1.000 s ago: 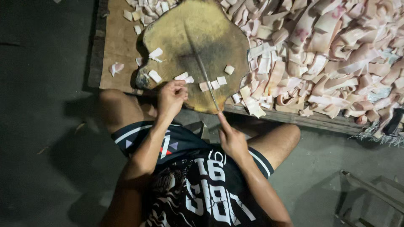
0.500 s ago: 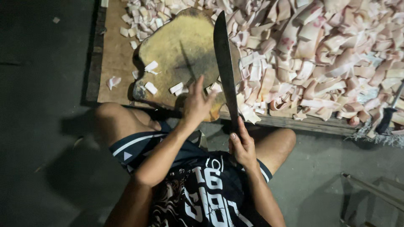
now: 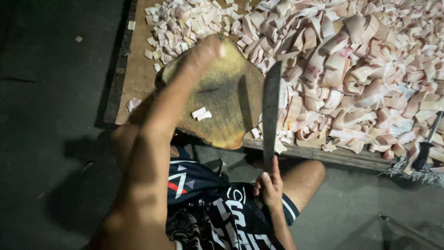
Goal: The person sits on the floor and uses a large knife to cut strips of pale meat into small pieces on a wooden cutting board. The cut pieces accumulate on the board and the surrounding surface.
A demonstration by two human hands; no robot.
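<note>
On the left, small cut white pieces (image 3: 178, 23) are lying heaped on the wooden platform (image 3: 138, 69). The left hand (image 3: 206, 51) is reaching out over the far edge of the round chopping block (image 3: 226, 106); it is blurred, so I cannot tell whether its fingers are clenched or loose. Two cut bits (image 3: 201, 113) are sitting on the block. The right hand (image 3: 269, 185) is gripping the long cleaver (image 3: 270, 111), fingers clenched around its handle, blade raised beside the block. To the right, a big pile of uncut pinkish strips (image 3: 360, 69) is waiting; judging by it, most of the chopping is remaining.
</note>
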